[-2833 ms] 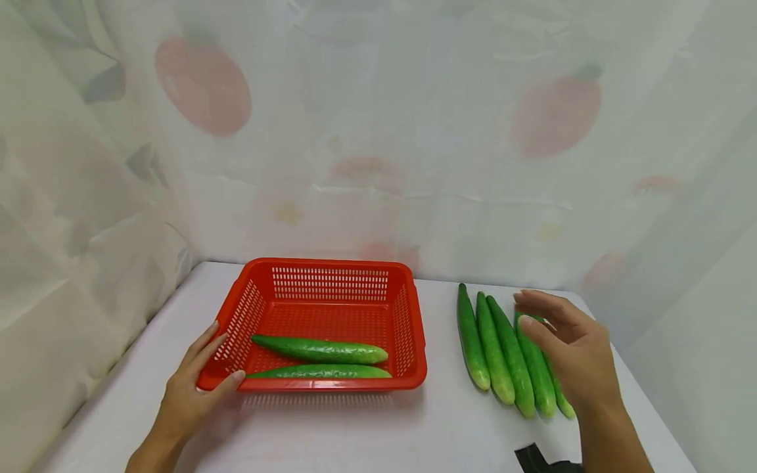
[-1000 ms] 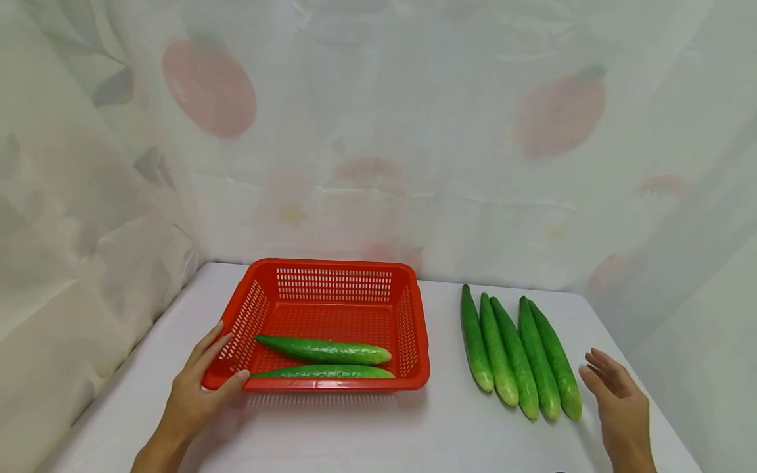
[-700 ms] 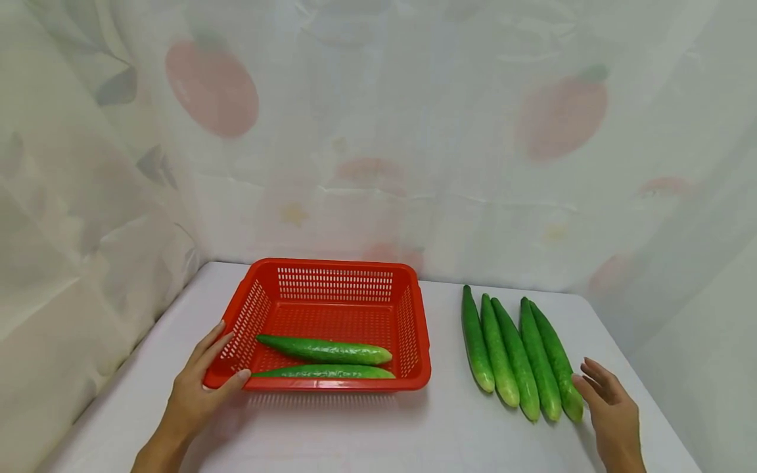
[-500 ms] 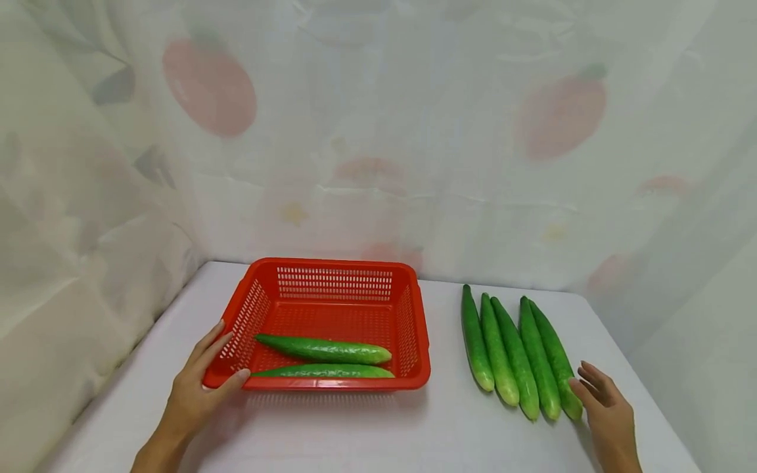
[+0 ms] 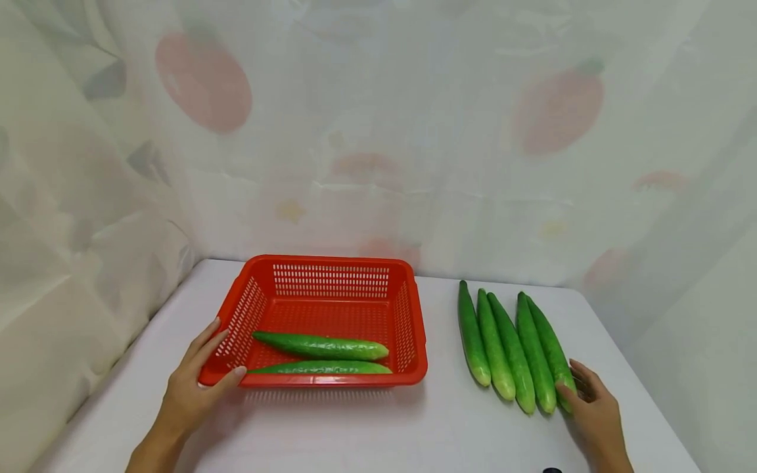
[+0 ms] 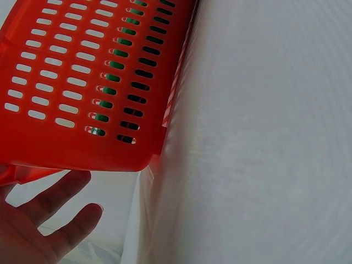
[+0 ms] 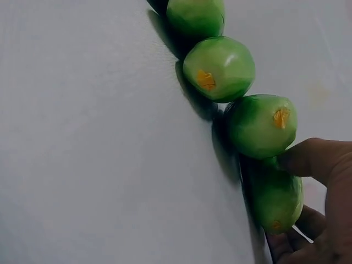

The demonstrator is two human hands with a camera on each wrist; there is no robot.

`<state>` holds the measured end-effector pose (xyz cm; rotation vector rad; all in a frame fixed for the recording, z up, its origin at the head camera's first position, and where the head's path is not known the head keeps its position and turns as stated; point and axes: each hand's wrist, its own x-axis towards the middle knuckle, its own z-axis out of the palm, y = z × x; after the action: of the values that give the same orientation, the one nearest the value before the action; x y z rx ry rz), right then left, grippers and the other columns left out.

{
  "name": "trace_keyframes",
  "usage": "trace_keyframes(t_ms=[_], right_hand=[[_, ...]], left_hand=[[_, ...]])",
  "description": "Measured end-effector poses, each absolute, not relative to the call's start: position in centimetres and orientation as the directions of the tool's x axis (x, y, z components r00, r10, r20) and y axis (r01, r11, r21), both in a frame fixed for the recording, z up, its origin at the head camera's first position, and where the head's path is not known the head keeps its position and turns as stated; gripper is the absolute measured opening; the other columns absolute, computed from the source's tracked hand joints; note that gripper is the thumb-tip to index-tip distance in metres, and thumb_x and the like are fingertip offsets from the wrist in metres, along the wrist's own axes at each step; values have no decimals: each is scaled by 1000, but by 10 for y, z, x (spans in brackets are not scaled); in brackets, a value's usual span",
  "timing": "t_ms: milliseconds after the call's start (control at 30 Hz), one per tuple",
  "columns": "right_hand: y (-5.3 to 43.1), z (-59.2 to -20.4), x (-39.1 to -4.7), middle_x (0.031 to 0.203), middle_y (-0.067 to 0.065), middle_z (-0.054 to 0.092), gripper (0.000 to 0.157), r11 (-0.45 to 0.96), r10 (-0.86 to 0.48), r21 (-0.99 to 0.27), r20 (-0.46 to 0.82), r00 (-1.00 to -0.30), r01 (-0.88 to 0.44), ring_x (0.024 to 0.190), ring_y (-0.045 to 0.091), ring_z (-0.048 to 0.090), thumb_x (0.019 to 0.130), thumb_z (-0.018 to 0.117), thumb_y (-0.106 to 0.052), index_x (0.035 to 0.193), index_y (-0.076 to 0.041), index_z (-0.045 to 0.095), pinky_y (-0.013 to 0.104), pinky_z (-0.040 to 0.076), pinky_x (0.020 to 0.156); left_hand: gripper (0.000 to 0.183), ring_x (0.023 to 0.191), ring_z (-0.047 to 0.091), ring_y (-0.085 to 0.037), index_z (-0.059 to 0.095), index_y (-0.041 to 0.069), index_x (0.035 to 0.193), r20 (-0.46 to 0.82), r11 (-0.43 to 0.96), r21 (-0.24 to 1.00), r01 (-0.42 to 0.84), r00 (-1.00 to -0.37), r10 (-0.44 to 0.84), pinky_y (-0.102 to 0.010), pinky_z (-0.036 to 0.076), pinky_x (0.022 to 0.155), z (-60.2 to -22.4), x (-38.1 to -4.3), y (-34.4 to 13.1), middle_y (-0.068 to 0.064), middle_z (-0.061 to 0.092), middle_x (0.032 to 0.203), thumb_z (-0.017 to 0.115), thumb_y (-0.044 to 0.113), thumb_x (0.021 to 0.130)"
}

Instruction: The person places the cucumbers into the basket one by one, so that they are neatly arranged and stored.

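Observation:
A red plastic basket (image 5: 313,380) with slotted walls stands at centre left, with two green cucumbers (image 5: 319,347) lying across it. My left hand (image 5: 189,387) rests at its front left corner, thumb on the front rim and fingers along the left side. In the left wrist view those fingers (image 6: 66,234) are spread below the rim (image 6: 71,162). To the right lie several cucumbers (image 5: 499,348) side by side. Around the near end of the rightmost cucumber (image 5: 550,341), my right hand (image 5: 594,410) has its thumb on one side and fingers on the other, as the right wrist view also shows.
All this is on a white table (image 5: 331,433). A pale sheet printed with strawberries (image 5: 378,131) hangs behind it, and more sheeting (image 5: 71,263) encloses the left side. A small dark object (image 5: 552,470) shows at the bottom edge.
My right hand has moved from above the cucumbers out to their right, then back left and onto the rightmost one's near end. My left hand has stayed at the basket's corner.

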<state>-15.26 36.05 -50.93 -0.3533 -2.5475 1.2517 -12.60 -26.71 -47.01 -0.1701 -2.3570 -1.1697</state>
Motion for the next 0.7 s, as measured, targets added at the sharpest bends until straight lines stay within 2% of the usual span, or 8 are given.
trace_keyframes(t_ms=[67,167,267,333,400,467,567,700], right_hand=[[360,-510,-153,133,25,51,55,625,319,-777,162,-934,79,106,6,49,93,66,-17,141,0,45,2,33,76],[359,-511,-153,132,27,51,53,665,309,-742,174,-935,82,113,28,52,91,65,-10,139,2,46,2,32,73],[358,-511,-154,130,30,51,54,693,327,-713,179,-928,107,114,41,51,89,65,-7,138,2,47,14,40,78],[357,-511,-154,128,31,52,54,707,354,-694,179,-918,137,115,45,50,87,65,-7,137,1,48,29,44,84],[356,-511,-153,127,32,53,53,707,390,-687,182,-903,167,115,47,50,86,65,-8,136,0,49,46,42,87],[356,-511,-152,126,31,54,52,694,427,-695,186,-885,189,115,47,49,86,66,-10,135,-1,51,54,39,89],[356,-510,-152,126,28,55,50,656,488,-723,189,-852,216,115,45,51,89,65,-14,135,-1,52,53,39,89],[358,-510,-153,130,22,56,49,557,593,-787,155,-790,264,118,38,52,93,61,-23,137,-3,52,44,40,92]], left_hand=[[69,134,29,-1,52,8,139,488,623,712,324,-866,-107,-6,24,95,-470,-126,-268,-2,36,151,80,8,76],[69,134,29,-1,52,8,139,488,625,711,322,-866,-109,-6,24,95,-470,-126,-267,-1,36,151,80,8,76],[69,134,28,0,52,9,139,483,629,710,315,-869,-110,-6,24,94,-470,-126,-267,-1,36,151,80,9,77],[68,133,28,0,52,9,139,481,633,709,310,-870,-112,-5,24,94,-471,-125,-267,0,36,151,80,9,77],[68,134,28,0,53,8,139,484,635,707,312,-868,-113,-6,23,95,-471,-125,-267,0,36,151,80,9,76],[68,134,28,0,53,8,138,488,636,705,314,-866,-114,-6,23,95,-472,-125,-267,-1,37,150,80,9,76],[68,134,29,0,53,8,138,491,635,704,318,-864,-112,-6,23,95,-472,-126,-268,-1,37,150,80,8,76],[69,133,29,0,53,9,139,487,626,711,319,-866,-113,-6,23,95,-474,-127,-268,-1,36,151,80,8,76]])
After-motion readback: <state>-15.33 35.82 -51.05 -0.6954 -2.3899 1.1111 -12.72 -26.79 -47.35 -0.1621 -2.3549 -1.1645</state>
